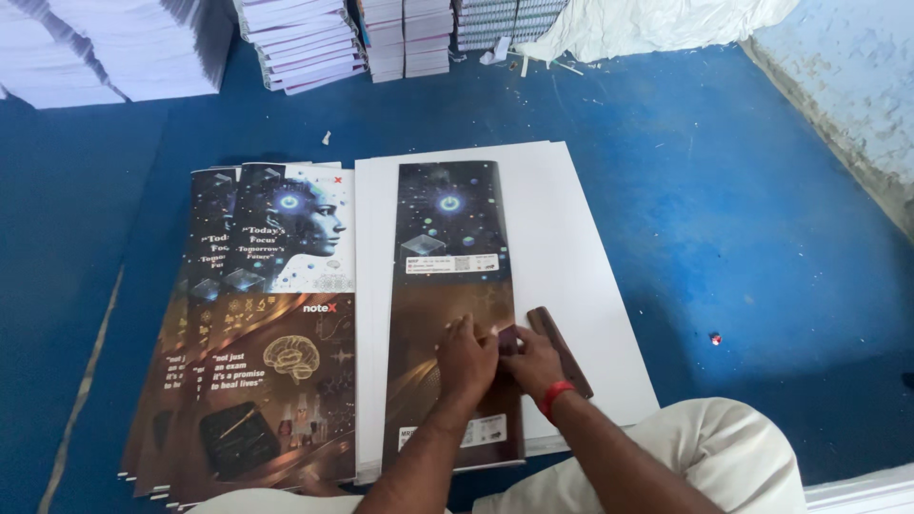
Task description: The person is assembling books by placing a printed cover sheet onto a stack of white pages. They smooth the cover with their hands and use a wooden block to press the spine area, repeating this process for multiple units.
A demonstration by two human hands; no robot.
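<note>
A folded printed cover sheet, dark with a starry picture above and brown below, lies on a stack of white sheets on the blue floor. My left hand presses flat on the lower brown part of that cover. My right hand, with a red band at the wrist, grips a dark brown wooden block at the cover's right folded edge. Both hands touch each other over the fold.
A fanned pile of flat printed covers lies left of the white stack. Stacks of white paper and bound notebooks stand at the far edge, with a white sack. A pale wall runs along the right. My knees sit close below.
</note>
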